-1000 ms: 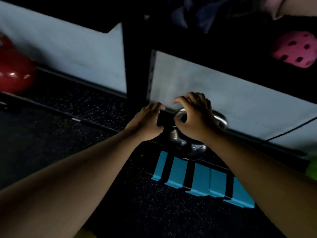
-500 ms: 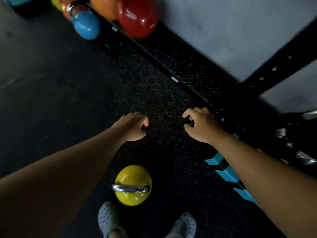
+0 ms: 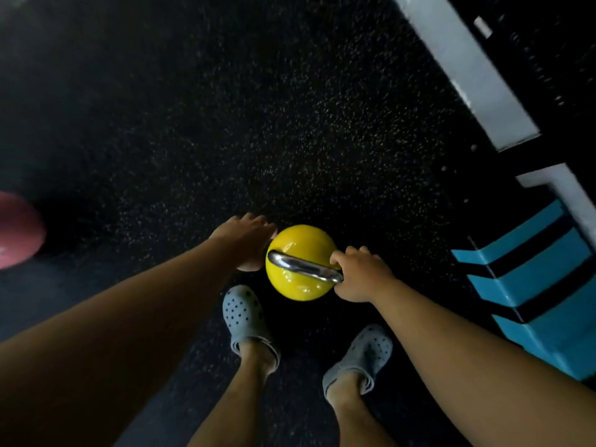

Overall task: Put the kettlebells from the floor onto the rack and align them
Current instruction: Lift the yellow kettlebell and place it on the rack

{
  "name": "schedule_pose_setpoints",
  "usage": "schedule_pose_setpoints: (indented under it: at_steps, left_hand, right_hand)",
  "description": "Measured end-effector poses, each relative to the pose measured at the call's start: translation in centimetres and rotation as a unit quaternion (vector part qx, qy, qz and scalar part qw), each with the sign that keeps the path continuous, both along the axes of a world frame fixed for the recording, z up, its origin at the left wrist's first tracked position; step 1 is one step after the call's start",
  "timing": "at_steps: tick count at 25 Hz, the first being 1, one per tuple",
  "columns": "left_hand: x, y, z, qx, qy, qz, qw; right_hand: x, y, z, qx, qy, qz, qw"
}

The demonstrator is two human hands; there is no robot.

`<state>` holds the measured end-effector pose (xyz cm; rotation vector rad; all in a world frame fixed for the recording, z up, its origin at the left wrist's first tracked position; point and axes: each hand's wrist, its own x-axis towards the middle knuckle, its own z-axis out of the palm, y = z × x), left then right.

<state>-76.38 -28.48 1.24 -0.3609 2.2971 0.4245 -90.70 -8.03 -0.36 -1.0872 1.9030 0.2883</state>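
Between both hands, yellow kettlebell [image 3: 298,279] stands upright; its handle [image 3: 304,266] runs ten-to-four o'clock. Right hand [image 3: 361,275] grips the handle's four-o'clock end; left hand [image 3: 246,241] lies open against the bell's side.

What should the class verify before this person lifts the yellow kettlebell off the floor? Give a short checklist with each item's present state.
1. Right hand at the chrome handle end: ok.
2. Right hand's fingers closed around the handle: cannot tell.
3. Left hand on the handle: not ok, it rests against the yellow kettlebell body.
4. Feet clear of the kettlebell: not ok, left shoe sits close beside it.
5. Floor ahead free of obstacles: ok.
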Motion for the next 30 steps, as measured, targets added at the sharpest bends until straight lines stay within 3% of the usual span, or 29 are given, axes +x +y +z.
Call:
schedule_pose_setpoints:
  at_steps: [4,7,12,15,20,27,30]
  left_hand:
    - [0.6,2.9,-5.9,0.039,0.016,-0.024,0.999]
    - [0.0,4.1,-9.1,0.099,0.019,0.022,0.995]
    - [-1.6,3.3,-8.1,0.124,0.042,0.041,0.991]
    - [-4.0,3.0,-4.4,0.138,0.063,0.052,0.987]
    - [-12.1,0.4,4.2,0.146,0.106,-0.038,0.983]
    - [-27.2,-3.0,17.2,0.087,0.21,-0.171,0.959]
    - [-34.1,-4.1,21.7,0.051,0.283,-0.225,0.931]
  right_hand:
    - [1.6,1.1,-5.0,-0.01,-0.01,-0.031,0.999]
    - [1.4,0.9,-7.3,-0.041,-0.052,-0.077,0.995]
    - [0.0,0.1,-5.8,-0.064,-0.082,-0.119,0.987]
    - [-2.0,-0.1,-1.9,-0.097,-0.053,-0.156,0.982]
    - [-6.2,-0.2,6.7,-0.137,0.022,-0.265,0.954]
    - [-16.8,-2.3,19.4,-0.216,0.16,-0.35,0.897]
    - [-22.2,-3.2,23.6,-0.241,0.218,-0.363,0.873]
